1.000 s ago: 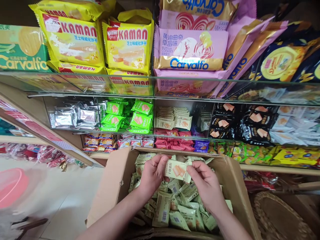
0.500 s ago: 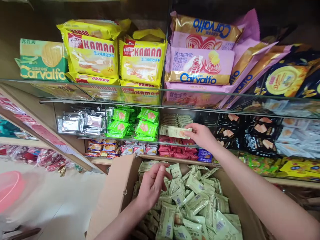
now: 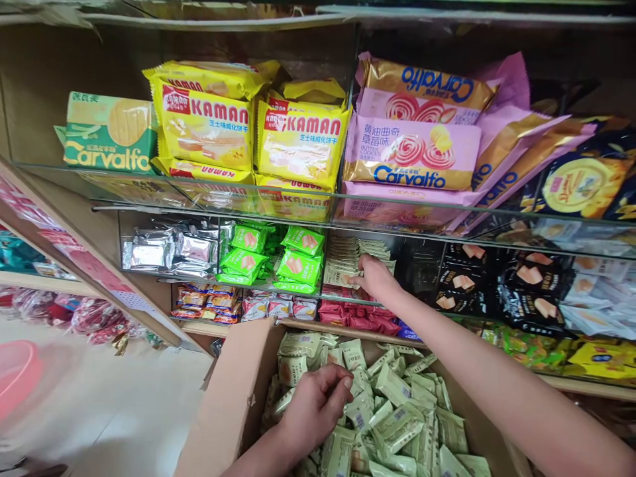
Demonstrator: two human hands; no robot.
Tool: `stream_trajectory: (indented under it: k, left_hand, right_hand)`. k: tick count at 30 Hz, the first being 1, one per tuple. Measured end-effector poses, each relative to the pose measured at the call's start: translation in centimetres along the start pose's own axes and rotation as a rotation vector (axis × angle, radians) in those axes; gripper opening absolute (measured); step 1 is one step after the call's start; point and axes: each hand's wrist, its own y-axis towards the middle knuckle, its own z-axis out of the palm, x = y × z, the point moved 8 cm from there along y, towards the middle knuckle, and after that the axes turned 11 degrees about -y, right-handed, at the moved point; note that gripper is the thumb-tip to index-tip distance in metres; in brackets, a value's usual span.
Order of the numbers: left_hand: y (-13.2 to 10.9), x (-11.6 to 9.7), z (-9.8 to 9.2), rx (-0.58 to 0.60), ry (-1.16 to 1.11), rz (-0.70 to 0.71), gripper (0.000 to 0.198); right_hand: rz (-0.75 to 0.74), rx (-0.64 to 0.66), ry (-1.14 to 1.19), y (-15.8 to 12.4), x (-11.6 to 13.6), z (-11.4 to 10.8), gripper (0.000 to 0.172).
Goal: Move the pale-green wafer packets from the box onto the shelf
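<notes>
My right hand [image 3: 378, 281] reaches into a glass shelf compartment, its fingers closed on a small pale green snack packet [image 3: 340, 277] at the front of the row. Behind it, similar packets [image 3: 342, 250] stand stacked in lines; my fingers hide part of them. My left hand [image 3: 318, 401] hovers over an open cardboard box [image 3: 223, 397], with fingers curled together and no packet showing in them. Loose pale green packets [image 3: 397, 424] fill the box in a jumble beneath that hand.
Yellow wafer packs [image 3: 209, 126] and pink cookie packs [image 3: 412, 149] stand on the glass shelf above. Green packets [image 3: 298, 258] lie left of my right hand, black packets [image 3: 457, 278] to its right. A pink basin [image 3: 17, 374] is on the floor at left.
My right hand has brought the pale green packet down and slightly left onto the shelf row. My left hand has moved lower and right, its fingers curling tighter. The view has tilted upward.
</notes>
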Motion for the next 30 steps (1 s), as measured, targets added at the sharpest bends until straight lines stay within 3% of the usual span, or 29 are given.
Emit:
stream_trajectory:
  k: [4, 7, 9, 12, 13, 15, 17, 19, 22, 30]
  left_hand:
    - [-0.3, -0.5, 0.7, 0.099, 0.208, 0.069, 0.022]
    - [-1.0, -1.2, 2.0, 0.237, 0.407, 0.187, 0.019]
    - [-1.6, -0.7, 2.9, 0.327, 0.539, 0.221, 0.025]
    - [-2.0, 0.9, 3.7, 0.389, 0.729, 0.183, 0.033]
    - [-2.0, 1.4, 3.8, 0.401, 0.778, 0.171, 0.033]
    - [-2.0, 2.0, 4.0, 0.418, 0.84, 0.157, 0.033]
    - [-2.0, 2.1, 4.1, 0.425, 0.864, 0.149, 0.033]
    - [-1.9, 1.9, 4.1, 0.425, 0.875, 0.141, 0.03]
    - [-1.9, 1.5, 4.3, 0.426, 0.896, 0.133, 0.022]
    - [-1.9, 1.4, 3.7, 0.385, 0.756, 0.136, 0.02]
  right_hand:
    - [0.01, -0.001, 0.012, 0.1, -0.5, 0.1, 0.03]
    - [0.022, -0.02, 0.022, -0.5, -0.9, -1.1, 0.03]
    - [0.017, -0.085, 0.053, -2.0, -0.9, -2.9, 0.02]
    - [-0.097, -0.13, 0.196, -6.9, 0.4, -4.9, 0.012]
    - [-0.154, -0.059, 0.261, -9.1, 1.2, -4.4, 0.016]
    - [-0.217, 0.202, 0.354, -13.8, 2.4, -1.5, 0.017]
    - [-0.256, 0.441, 0.304, -18.4, 3.2, 2.3, 0.009]
    - [-0.271, 0.559, 0.183, -21.4, 3.2, 5.4, 0.022]
    - [-0.293, 0.571, 0.097, -22.8, 3.2, 7.1, 0.027]
    - [-0.499, 0.504, 0.113, -23.7, 5.3, 7.9, 0.009]
